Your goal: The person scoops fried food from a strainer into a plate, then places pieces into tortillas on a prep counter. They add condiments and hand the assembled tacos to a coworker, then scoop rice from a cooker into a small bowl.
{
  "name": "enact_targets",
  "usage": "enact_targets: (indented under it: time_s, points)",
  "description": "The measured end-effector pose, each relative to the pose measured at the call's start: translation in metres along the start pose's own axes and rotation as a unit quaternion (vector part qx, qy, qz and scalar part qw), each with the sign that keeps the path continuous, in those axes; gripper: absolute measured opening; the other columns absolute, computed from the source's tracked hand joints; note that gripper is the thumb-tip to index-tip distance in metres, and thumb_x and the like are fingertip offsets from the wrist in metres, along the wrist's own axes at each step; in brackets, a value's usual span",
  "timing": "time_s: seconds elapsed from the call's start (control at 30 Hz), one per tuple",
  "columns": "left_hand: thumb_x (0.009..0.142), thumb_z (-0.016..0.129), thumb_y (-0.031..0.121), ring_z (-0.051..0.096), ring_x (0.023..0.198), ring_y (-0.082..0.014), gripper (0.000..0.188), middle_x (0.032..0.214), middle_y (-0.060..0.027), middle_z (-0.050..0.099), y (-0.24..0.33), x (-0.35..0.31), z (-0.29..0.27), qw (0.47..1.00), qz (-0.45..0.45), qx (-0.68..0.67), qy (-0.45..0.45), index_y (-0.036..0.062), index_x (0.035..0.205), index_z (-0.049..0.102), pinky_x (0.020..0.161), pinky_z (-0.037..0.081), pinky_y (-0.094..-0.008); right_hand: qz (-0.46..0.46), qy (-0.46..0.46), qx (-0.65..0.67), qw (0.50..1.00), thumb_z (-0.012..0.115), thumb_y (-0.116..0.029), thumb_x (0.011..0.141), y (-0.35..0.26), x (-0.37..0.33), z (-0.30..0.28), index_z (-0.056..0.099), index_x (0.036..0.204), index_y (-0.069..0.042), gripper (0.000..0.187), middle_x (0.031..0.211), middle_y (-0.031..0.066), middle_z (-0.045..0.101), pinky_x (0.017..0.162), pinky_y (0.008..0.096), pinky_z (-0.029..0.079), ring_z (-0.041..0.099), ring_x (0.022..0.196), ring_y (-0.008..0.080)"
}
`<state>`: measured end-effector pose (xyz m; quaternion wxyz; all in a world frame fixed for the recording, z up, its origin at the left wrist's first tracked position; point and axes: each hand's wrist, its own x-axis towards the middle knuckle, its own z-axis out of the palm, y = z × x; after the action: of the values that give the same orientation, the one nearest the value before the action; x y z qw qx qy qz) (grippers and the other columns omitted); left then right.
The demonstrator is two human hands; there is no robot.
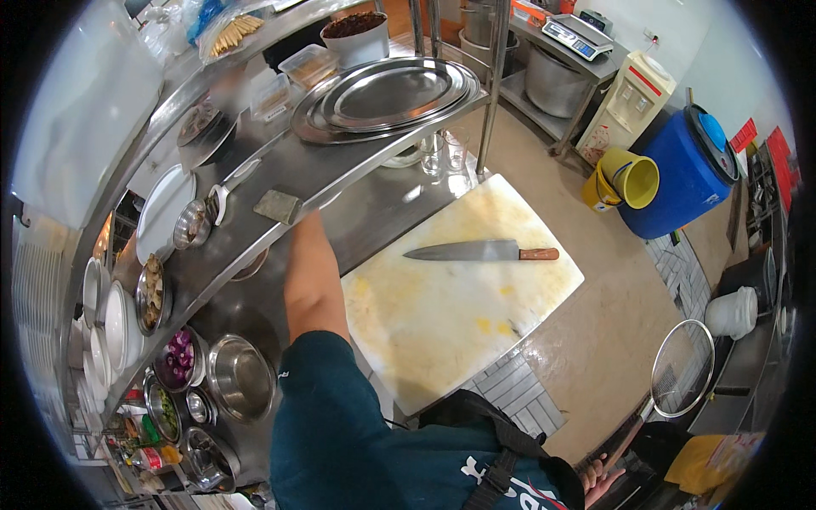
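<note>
My left arm reaches forward under the steel shelf (357, 157). The shelf edge cuts it off near the wrist, so my left hand is hidden. Low at the right, beside my body, my right hand (599, 483) is closed round the wooden handle of a round wire-mesh strainer (677, 382). The strainer's hoop points away from me over the floor. In front of me lies a worn white cutting board (433, 327) with yellow stains. A large knife (480, 252) rests flat on it, blade to the left and brown handle to the right.
Steel bowls, one with purple onion (178, 360), stand at left by an empty-looking bowl (241, 378). Oval trays (395, 93) and a grey block (277, 206) lie on the shelf. Beyond the board are yellow buckets (629, 177), a blue barrel (676, 183) and a water dispenser (627, 102).
</note>
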<state>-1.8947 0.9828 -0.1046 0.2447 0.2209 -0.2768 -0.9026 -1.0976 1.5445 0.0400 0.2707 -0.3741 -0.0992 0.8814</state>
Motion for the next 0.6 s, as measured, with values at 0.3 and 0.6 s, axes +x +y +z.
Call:
enact_targets:
  time_s: [0.3,0.6]
  points:
    - [0.102,0.053,0.022,0.068,0.109,-0.0325,0.029,0.125,-0.0098,0.068,0.004,0.002,-0.003,1.0,0.003,-0.004,0.005,0.0109,0.127,0.06,0.092,0.061,-0.0491,0.006,-0.097,-0.011,0.995,0.059,-0.055,0.098,-0.019,0.012,-0.047,0.052,0.131,0.0,0.064,0.094,0.0062,0.059,0.057,0.0271,0.044,0.052,0.071,0.0156]
    - [0.102,0.053,0.021,0.068,0.109,-0.0327,0.029,0.124,-0.0108,0.067,0.007,0.002,-0.002,1.0,0.002,-0.008,0.007,0.0091,0.127,0.06,0.092,0.061,-0.0492,0.174,-0.341,0.129,0.915,0.048,-0.064,0.099,-0.028,0.032,-0.077,0.053,0.13,-0.001,0.07,0.151,0.022,0.048,0.113,0.048,0.039,0.049,0.138,0.0341]
